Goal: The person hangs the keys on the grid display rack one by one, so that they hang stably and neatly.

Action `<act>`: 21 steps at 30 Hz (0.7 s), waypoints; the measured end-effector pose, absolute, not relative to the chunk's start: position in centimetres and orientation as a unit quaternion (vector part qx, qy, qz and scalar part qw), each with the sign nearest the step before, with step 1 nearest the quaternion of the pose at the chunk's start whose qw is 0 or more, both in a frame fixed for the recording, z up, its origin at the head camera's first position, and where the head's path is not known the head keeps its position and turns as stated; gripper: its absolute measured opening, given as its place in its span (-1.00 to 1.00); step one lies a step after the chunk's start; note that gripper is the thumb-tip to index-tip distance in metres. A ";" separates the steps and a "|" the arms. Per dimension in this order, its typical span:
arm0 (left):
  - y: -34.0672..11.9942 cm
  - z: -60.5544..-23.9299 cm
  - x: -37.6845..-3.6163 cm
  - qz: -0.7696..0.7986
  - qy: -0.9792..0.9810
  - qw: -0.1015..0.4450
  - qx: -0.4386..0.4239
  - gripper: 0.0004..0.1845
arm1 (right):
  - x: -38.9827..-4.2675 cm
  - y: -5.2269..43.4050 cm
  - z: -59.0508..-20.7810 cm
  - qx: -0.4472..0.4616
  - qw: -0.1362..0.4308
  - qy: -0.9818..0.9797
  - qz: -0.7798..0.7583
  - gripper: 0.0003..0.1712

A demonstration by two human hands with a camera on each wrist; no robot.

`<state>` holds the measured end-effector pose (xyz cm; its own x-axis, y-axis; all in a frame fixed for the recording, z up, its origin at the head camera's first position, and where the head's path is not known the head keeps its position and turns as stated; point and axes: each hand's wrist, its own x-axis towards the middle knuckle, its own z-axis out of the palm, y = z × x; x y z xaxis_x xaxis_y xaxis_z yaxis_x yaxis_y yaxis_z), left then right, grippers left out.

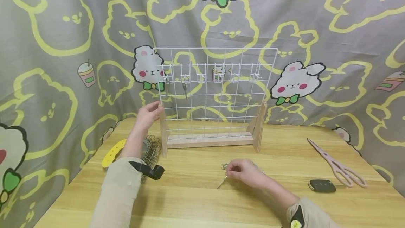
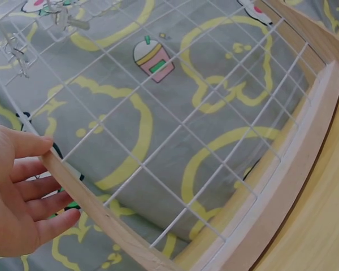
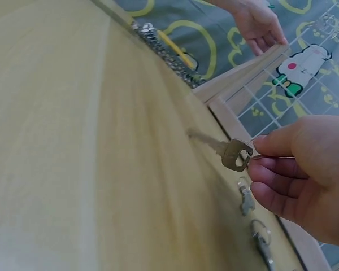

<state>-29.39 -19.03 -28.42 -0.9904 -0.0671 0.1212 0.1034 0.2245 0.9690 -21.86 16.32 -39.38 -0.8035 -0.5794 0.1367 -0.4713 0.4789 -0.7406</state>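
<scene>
1. Our left hand (image 1: 147,116) holds the wire rack (image 1: 210,140) at the top of its left wooden post (image 2: 101,215). Thumb and forefinger seem to pinch it lightly, the other fingers loosely bent and spread; we take this as steadying the frame.
2. Our right hand (image 1: 247,172) pinches a key (image 3: 230,154) by its small ring (image 3: 256,157), thumb and forefinger closed together. The key is above the desk (image 1: 190,203), in front of the rack, its blade slanting down and away from our palm. Gripping by the ring probably leaves the blade free; whether its tip touches the wood we cannot tell.
3. 2 more keys (image 3: 246,197) lie beside that hand near the rack's foot, likely kept there for easy reach.
4. The rack carries a row of 6 white hooks (image 1: 218,77), and keys (image 1: 185,90) hang from the 2 leftmost, seemingly spaced so each stays separate.
5. A bunch of metal rings (image 1: 153,150) with a yellow piece (image 1: 113,153) sits beyond our left forearm. The pink scissors (image 1: 336,166) and black car key (image 1: 322,185) lie at the right, apart from both hands, perhaps to leave the middle free.
</scene>
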 end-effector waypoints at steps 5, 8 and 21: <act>-19.0 -28.4 -29.5 -0.617 -0.784 0.065 -0.009 -0.42 | -22.3 16.3 -38.3 -0.305 0.053 0.859 -0.407 -0.93; -19.0 -28.4 -29.5 -0.616 -0.785 0.064 -0.007 -0.42 | -22.6 16.3 -37.6 -0.309 0.044 0.860 -0.405 -0.93; -18.9 -28.3 -29.5 -0.615 -0.786 0.064 -0.002 -0.42 | -24.4 15.5 -33.6 -0.308 -0.016 0.865 -0.395 -0.94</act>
<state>-29.47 -18.87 -28.26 -0.9917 -0.0759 0.1036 0.0822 0.2442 0.9662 -24.44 15.48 -33.56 -0.8097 -0.5204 0.2712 -0.5459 0.4984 -0.6735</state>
